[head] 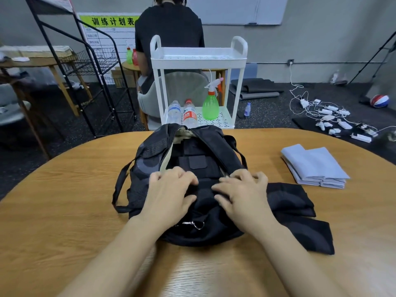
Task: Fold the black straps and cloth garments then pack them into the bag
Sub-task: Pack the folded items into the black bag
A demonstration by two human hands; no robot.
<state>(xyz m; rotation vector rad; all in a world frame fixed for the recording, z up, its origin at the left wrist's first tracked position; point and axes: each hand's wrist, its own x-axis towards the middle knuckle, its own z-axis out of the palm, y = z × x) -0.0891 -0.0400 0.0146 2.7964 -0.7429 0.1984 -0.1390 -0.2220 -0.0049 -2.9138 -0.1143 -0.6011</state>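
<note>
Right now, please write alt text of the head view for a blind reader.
Both hands, left hand and right hand, press on an open black bag on a wooden table. Folded black cloth and folded pale cloths lie to its right.

One bag (147,159), two hands, one stack of pale folded cloths (315,166), two water bottles, one green spray bottle (210,106).

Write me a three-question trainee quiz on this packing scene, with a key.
1. True or false: the folded pale grey cloth stack is already inside the open black fabric bag.
2. Which lies nearer the right hand: the folded black cloth pieces or the pale stack?
3. What do both hands, including the left hand, rest on?

Key: 1 false; 2 the black pieces; 3 the bag's near edge.
</note>
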